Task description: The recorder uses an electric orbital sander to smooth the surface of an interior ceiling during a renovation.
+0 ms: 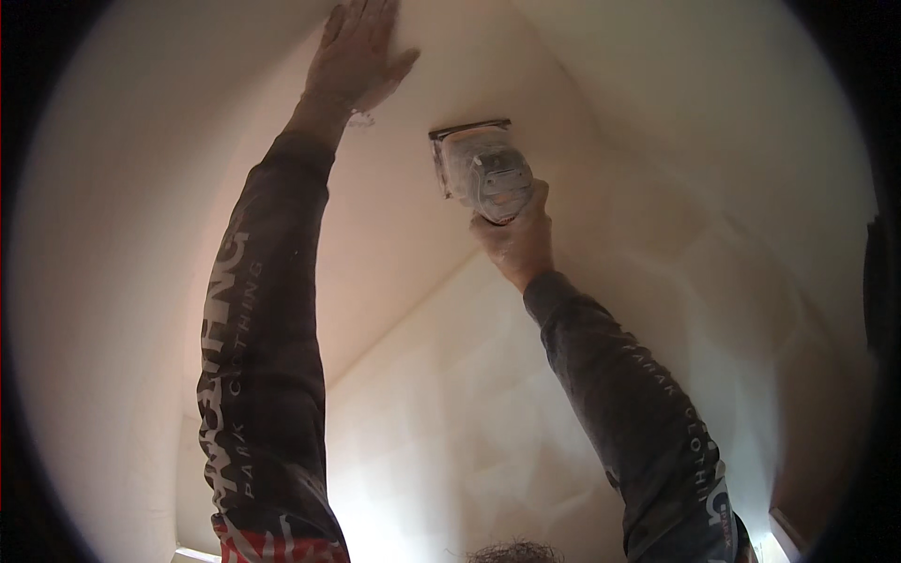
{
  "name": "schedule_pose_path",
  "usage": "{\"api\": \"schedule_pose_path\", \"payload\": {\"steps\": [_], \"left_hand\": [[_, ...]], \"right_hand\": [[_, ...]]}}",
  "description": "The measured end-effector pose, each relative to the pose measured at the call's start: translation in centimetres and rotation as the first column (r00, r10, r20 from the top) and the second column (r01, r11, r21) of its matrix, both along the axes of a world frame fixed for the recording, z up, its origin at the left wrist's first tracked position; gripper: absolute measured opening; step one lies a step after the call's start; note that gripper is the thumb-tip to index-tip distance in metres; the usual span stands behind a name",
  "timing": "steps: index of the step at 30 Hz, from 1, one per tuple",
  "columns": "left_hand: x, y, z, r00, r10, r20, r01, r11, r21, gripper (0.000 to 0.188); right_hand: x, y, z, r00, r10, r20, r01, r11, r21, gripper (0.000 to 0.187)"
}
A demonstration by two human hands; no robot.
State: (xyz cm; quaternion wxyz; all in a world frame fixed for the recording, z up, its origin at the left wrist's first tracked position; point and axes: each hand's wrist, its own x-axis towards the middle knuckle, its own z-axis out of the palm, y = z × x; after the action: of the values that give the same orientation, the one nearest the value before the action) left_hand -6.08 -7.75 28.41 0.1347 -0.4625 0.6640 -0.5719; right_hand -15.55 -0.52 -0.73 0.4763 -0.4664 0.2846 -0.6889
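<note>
High up at the left, my left hand point(355, 58) lies flat on the pale plaster surface point(404, 225), fingers stretched out and thumb apart. It holds nothing. My right hand point(519, 239) is wrapped round the body of an electric sander point(486, 174), which is coated in whitish dust. The sander's flat, dark-edged pad faces the same pale surface overhead, a little right of the middle. Whether the whole pad touches the surface cannot be made out. Both arms reach upward in dark long sleeves with light lettering.
Pale walls and slanting surfaces meet in corners around the sander, with one edge point(413, 314) running diagonally below it. Bright light spreads over the lower wall point(422, 469). A dark shape point(875, 286) stands at the right rim. Some dark hair point(514, 552) shows at the bottom.
</note>
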Motion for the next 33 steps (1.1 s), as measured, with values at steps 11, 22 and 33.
{"api": "schedule_pose_path", "payload": {"steps": [11, 22, 33], "left_hand": [[4.4, 3.4, 0.3, 0.983, -0.18, 0.046, 0.181, 0.983, -0.017, 0.076], [3.2, 44.0, -18.0, 0.343, 0.874, -0.344, -0.255, 0.44, 0.861, 0.096], [-21.9, 49.0, -17.6, 0.492, 0.633, -0.598, 0.292, 0.527, 0.798, 0.081]], "right_hand": [[-1.7, -1.3, -0.5, 0.995, 0.044, -0.084, -0.051, 0.995, -0.084, 0.084], [-5.2, -3.0, 0.9, 0.976, -0.122, -0.18, 0.082, 0.973, -0.217, 0.079], [-17.1, -9.0, 8.1, 0.93, -0.191, -0.313, 0.169, 0.981, -0.096, 0.07]]}}
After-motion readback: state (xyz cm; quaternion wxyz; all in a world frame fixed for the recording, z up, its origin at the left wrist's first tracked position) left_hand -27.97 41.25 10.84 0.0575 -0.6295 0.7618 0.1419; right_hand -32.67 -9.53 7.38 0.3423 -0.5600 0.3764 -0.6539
